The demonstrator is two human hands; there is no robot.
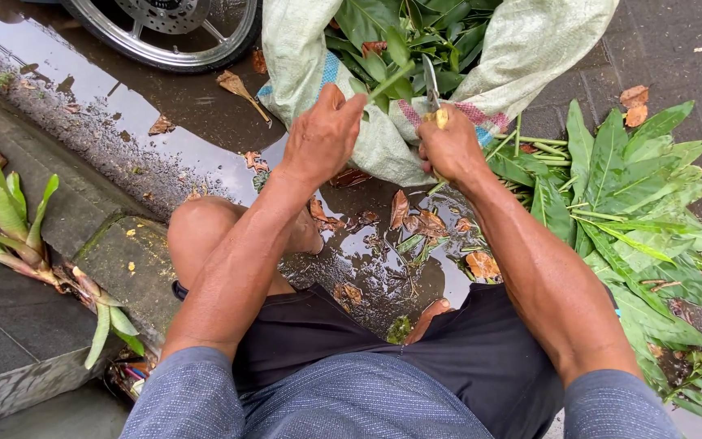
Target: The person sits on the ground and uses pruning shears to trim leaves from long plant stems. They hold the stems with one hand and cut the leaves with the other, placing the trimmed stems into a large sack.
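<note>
A thin green leaf stem (390,80) is pinched taut in the closed left hand (321,138) over the open white woven sack (522,57), so that the blade of the yellow-handled knife (433,93), gripped in the closed right hand (451,150), can be drawn across it.

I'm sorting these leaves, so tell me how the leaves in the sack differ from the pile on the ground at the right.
The leaves in the sack are bunched, darker and walled in by white woven cloth; the pile on the ground is fanned out flat, lighter green, stems pointing towards the sack. Both are long, pointed green leaves. The left hand holds a stem; the right hand holds a blade.
</note>
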